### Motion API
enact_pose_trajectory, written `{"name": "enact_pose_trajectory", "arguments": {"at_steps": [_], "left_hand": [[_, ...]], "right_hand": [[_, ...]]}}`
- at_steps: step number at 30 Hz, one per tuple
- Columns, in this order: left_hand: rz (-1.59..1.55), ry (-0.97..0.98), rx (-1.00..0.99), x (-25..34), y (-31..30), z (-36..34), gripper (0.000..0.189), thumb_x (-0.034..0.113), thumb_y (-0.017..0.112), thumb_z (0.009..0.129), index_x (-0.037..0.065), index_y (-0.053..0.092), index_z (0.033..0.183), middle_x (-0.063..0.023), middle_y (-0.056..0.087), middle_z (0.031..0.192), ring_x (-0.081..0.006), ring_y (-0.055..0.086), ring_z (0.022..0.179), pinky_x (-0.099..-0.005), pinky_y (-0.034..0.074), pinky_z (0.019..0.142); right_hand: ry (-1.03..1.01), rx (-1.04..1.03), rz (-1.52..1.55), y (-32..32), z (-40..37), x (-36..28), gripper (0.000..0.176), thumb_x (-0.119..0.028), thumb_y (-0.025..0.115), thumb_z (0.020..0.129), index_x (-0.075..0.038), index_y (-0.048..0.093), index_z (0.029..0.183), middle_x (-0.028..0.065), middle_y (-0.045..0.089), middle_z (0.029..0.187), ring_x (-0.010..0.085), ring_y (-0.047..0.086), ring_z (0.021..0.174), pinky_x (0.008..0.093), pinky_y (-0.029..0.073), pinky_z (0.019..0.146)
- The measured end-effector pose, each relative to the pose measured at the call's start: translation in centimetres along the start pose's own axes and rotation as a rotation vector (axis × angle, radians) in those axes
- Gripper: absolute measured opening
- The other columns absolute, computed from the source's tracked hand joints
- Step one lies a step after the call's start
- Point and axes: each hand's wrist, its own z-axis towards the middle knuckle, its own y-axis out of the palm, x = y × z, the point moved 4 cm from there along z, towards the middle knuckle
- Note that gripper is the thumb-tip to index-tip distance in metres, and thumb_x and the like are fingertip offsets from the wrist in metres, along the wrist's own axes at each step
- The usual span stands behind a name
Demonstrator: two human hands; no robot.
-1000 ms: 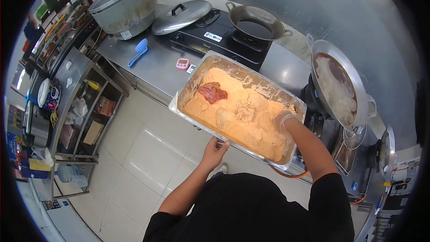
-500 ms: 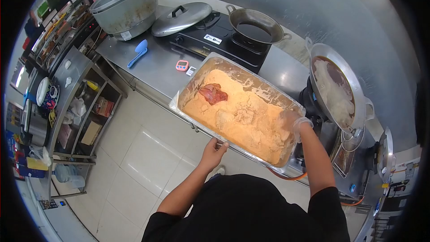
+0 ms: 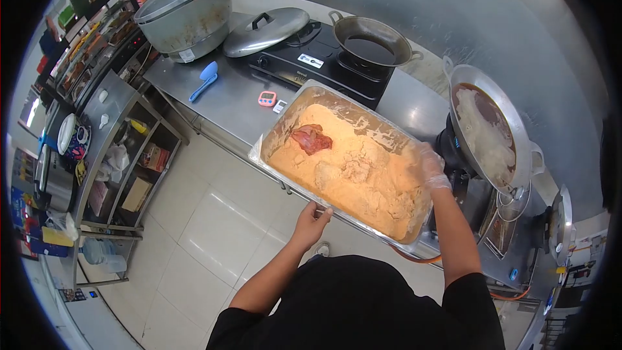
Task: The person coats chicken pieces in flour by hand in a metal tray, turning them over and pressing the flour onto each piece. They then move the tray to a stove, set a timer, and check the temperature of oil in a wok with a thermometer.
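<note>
A deep metal tray (image 3: 262, 144) of orange-tinted breading flour (image 3: 304, 172) lies in front of me. On the flour toward its left end rests a piece of raw red meat (image 3: 311, 139). Lumpy, flour-coated pieces (image 3: 358, 165) show around the middle. My left hand (image 3: 312, 222), bare, grips the tray's near rim, its fingertips partly hidden. At the tray's right end is my right hand (image 3: 430, 166) in a clear plastic glove, low over the flour; its fingers are blurred and dusted.
Behind the tray stands a black gas stove (image 3: 291, 68) with a pan of dark liquid (image 3: 369, 45). At right, a large wok (image 3: 487, 133) holds foamy brown oil. Blue tool (image 3: 205, 81), pink timer (image 3: 267, 98) and big pot (image 3: 184, 23) stand left.
My right hand has shifted slightly up along the tray's right end, over the flour. My left hand stays at the near rim. The view has moved slightly.
</note>
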Motion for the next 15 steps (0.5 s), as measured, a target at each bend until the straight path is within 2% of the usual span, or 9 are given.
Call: {"name": "enact_pose_trajectory", "arguments": {"at_steps": [2,4,7,10,13,15], "left_hand": [[0.001,0.012,0.016,0.0,0.0,0.1,0.031,0.029,0.067,0.094,0.0,0.056,0.096,-0.0074,0.061,0.081,-0.0134,0.057,0.075,-0.0293,0.047,0.067],[-0.009,0.02,0.02,-0.3,0.0,0.1,0.03,0.028,0.066,0.094,0.0,0.056,0.096,-0.0074,0.062,0.082,-0.0134,0.057,0.075,-0.0294,0.047,0.067],[-0.015,0.018,0.0,-0.5,0.0,0.1,0.03,0.029,0.065,0.095,0.001,0.055,0.1,-0.0075,0.061,0.087,-0.014,0.058,0.078,-0.0296,0.047,0.069],[-0.001,0.011,-0.005,-0.2,0.0,0.2,0.029,0.028,0.065,0.095,0.001,0.055,0.101,-0.0075,0.061,0.088,-0.0142,0.059,0.08,-0.0295,0.047,0.07],[0.002,0.007,-0.002,-0.4,0.0,0.0,0.029,0.028,0.065,0.095,0.001,0.055,0.102,-0.0075,0.061,0.088,-0.0145,0.059,0.081,-0.0296,0.047,0.07],[0.008,-0.001,-0.007,-0.3,0.0,0.1,0.029,0.028,0.065,0.095,0.001,0.055,0.102,-0.0076,0.061,0.088,-0.0146,0.059,0.081,-0.0296,0.047,0.069]], "right_hand": [[0.021,-0.073,-0.09,0.7,-0.1,-0.7,0.041,-0.009,0.058,0.083,-0.001,0.058,0.123,0.0216,0.056,0.127,0.0359,0.057,0.116,0.0401,0.047,0.1],[0.171,-0.175,-0.217,0.6,0.2,-0.9,0.037,-0.013,0.057,0.086,-0.001,0.061,0.121,0.0202,0.058,0.127,0.0328,0.058,0.117,0.0389,0.048,0.099],[0.34,-0.526,-0.441,0.9,0.8,-0.7,0.032,-0.017,0.054,0.09,-0.002,0.064,0.117,0.0216,0.058,0.127,0.0309,0.059,0.118,0.0402,0.049,0.097],[0.255,-0.482,-0.604,6.1,0.2,3.8,0.03,-0.018,0.053,0.092,-0.004,0.068,0.114,0.022,0.062,0.12,0.0296,0.059,0.118,0.0456,0.049,0.095],[0.18,-0.361,-0.724,7.6,-0.5,5.3,0.033,-0.02,0.057,0.09,-0.008,0.069,0.118,0.0227,0.065,0.115,0.0322,0.058,0.119,0.0505,0.047,0.095],[0.239,-0.532,-0.85,8.6,-0.2,6.2,0.038,-0.02,0.06,0.087,-0.011,0.066,0.124,0.0197,0.066,0.116,0.0308,0.057,0.121,0.0518,0.045,0.095]]}}
